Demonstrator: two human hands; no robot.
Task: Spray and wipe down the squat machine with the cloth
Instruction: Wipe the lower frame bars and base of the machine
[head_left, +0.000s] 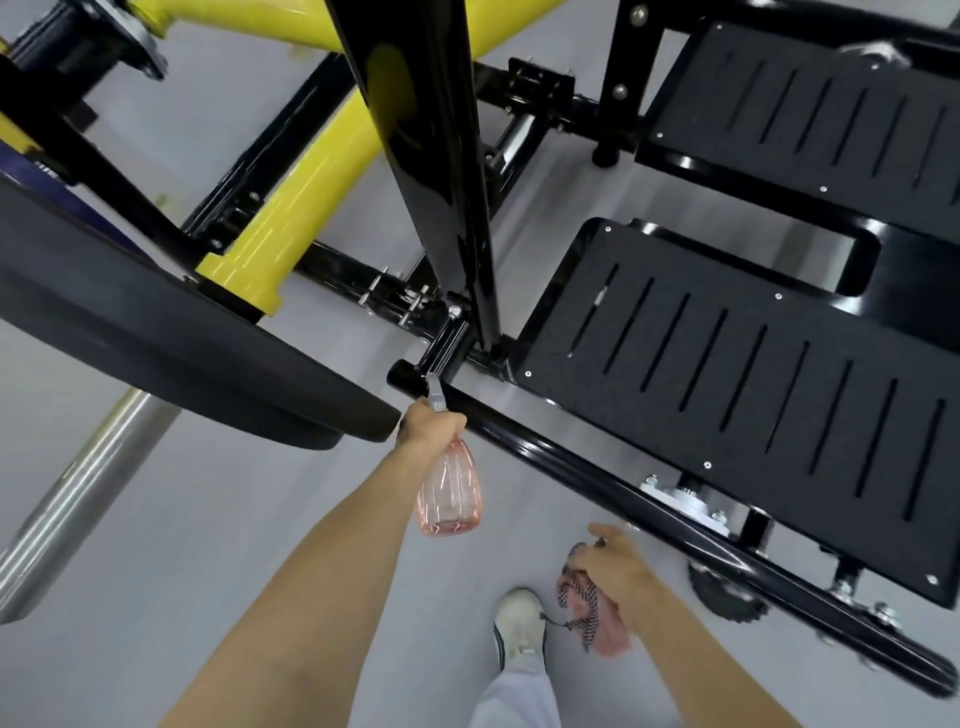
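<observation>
Left hand around spray bottle

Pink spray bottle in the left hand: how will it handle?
The spray bottle looks like clear plastic with little liquid showing, so probably light. Its glossy body may be slippery when wet; the left hand grips it at the neck.

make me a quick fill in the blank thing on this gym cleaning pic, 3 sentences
The left hand grips a spray bottle tinted ____.
The right hand holds a bunched ____.
The machine's thick slanted beam is painted ____.
Missing: pink; cloth; yellow.
</observation>
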